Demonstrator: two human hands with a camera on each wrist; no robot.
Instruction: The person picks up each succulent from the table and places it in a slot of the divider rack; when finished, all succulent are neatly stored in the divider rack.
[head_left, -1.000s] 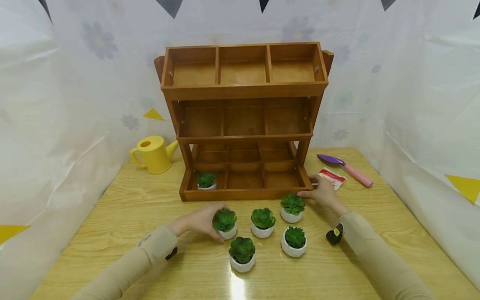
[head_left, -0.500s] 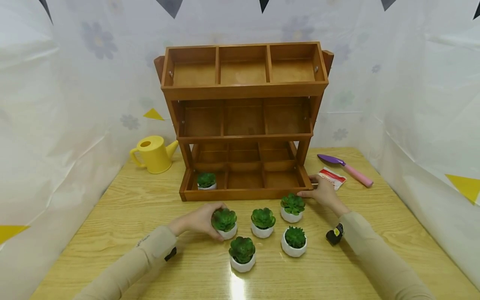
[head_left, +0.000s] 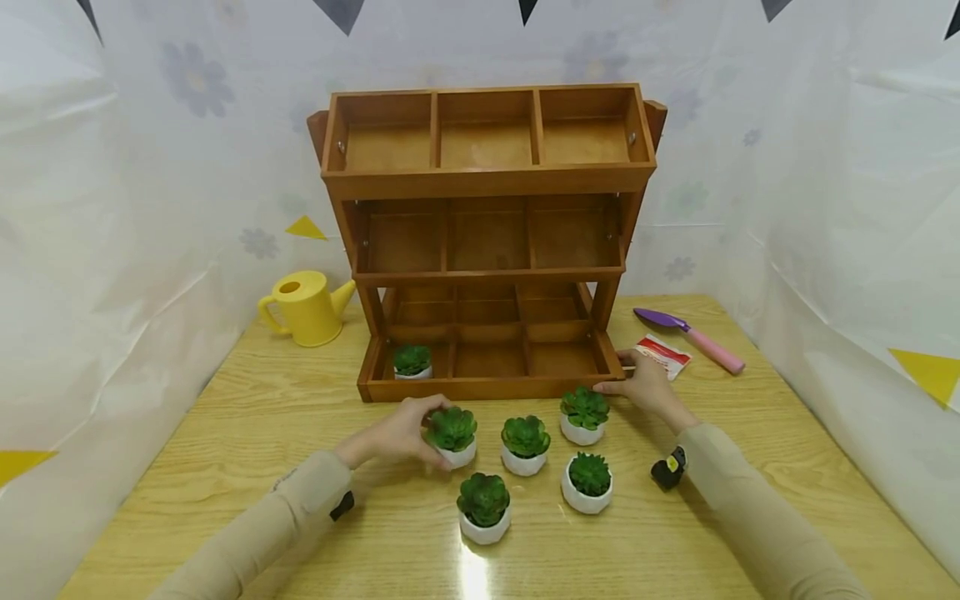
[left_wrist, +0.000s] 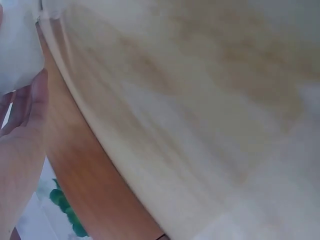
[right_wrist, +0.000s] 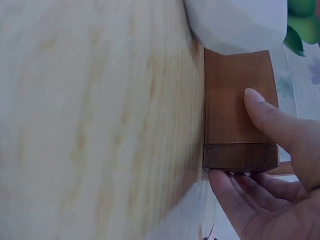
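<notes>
Fingers and thumb of the left hand [head_left: 402, 430] are parted about as wide as a rounded green succulent in a faceted white pot [head_left: 456, 433], holding it from its left side; whether its base is off the table [head_left: 262, 467] I cannot tell. The potted plant should be light and stiff-walled, its leaves likely springy plastic that would bend under a squeeze. Low on the white wall seems the better hold, below the leaves, with thumb and fingers on opposite facets; the smooth surface could slip under a loose pinch, and the pot might chip if knocked.

Right-hand fingers [right_wrist: 231, 197] bear on the end of a three-tier brown wooden rack [head_left: 489, 388] while the thumb lies along its front board, so the right hand [head_left: 647, 388] pinches the corner. Rigid and probably much heavier than a pot, the rack is best steadied there, on bare wood.

Just right of the left fingertips stands another white-potted green succulent [head_left: 524, 460]; a dark-leaved one [head_left: 484, 525] is nearer the person. Ahead of those fingertips, a small succulent [head_left: 412, 372] sits in the rack's bottom left compartment.
</notes>
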